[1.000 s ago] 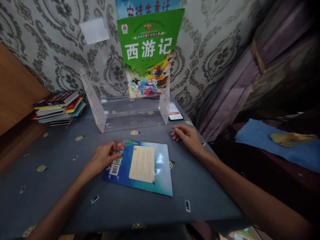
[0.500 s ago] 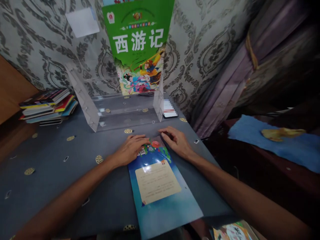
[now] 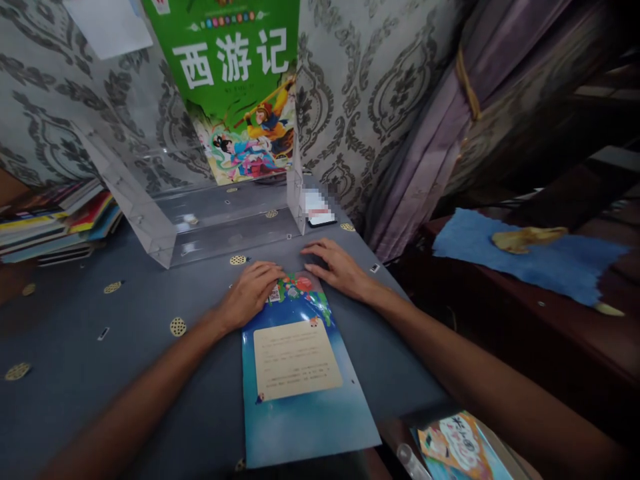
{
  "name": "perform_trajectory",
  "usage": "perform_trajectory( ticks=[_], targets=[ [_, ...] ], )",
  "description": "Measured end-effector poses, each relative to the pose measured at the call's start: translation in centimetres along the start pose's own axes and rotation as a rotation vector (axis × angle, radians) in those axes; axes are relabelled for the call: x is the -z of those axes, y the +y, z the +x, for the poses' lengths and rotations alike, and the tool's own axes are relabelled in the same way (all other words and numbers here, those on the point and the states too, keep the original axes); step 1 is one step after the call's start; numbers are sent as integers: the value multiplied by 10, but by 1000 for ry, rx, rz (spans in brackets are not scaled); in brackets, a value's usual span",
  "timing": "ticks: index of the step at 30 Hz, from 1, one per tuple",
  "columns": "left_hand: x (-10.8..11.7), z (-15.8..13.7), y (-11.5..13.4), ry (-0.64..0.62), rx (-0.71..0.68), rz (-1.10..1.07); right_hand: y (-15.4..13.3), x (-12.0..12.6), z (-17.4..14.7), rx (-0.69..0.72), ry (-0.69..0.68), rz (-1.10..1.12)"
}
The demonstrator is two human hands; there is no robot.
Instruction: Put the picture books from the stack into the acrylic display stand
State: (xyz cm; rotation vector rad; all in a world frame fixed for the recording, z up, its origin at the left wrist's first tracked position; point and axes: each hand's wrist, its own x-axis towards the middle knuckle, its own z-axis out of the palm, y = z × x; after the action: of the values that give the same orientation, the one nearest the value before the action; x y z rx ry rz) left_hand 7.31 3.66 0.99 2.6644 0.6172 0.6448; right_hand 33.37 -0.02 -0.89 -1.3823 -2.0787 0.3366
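Observation:
A blue book with a cream text panel lies on the table before me, its far end pointing toward the clear rack. My left hand rests over its far left corner, fingers stretched out and bent a little, fingertips on the colourful printed edge; part of a QR code shows beside them. My right hand is at the far right corner, thumb and fingers apart, with nothing between them. Whether the right thumb touches the book is hard to tell. Beyond both hands, a green book stands upright in the clear plastic rack.
Several stacked books sit at the left by the wall. A phone lies right of the rack. A blue cloth covers part of a dark red surface at right. Below the table edge is another book beside a clear tube-like item.
The view has shifted right, so the table, rack and books appear further left. My right hand's fingers have spread a little wider. The blue book is still under my left hand.

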Motion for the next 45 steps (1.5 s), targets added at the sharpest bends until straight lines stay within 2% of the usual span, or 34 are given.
perform_trajectory(
  ticks=[13,18,21,24,29,31,34,36,41,45],
  targets=[
    [-2,-1,2,64,-54,62,3,-2,0,-47,-25,-88],
    [0,-2,4,95,-27,173,2,-3,0,-54,-16,-107],
    [1,-3,17,87,-11,260,3,-4,0,-49,-12,-113],
    [-4,-8,45,-5,-43,273,4,-5,1,-45,2,-112],
    [-13,-26,101,-293,-171,176,0,-4,-1,-54,29,-113],
    [-12,-33,113,-357,-198,135,-4,-3,-3,-66,39,-126],
    [-10,-40,120,-400,-250,131,-8,-3,-5,-60,53,-150],
    [-15,-44,119,-366,-298,191,-8,-4,-7,-49,74,-166],
    [-49,-53,113,-9,-371,497,-3,-9,-10,-7,120,-203],
    [-77,-55,107,141,-408,652,-1,-10,-12,1,112,-212]
  ],
)
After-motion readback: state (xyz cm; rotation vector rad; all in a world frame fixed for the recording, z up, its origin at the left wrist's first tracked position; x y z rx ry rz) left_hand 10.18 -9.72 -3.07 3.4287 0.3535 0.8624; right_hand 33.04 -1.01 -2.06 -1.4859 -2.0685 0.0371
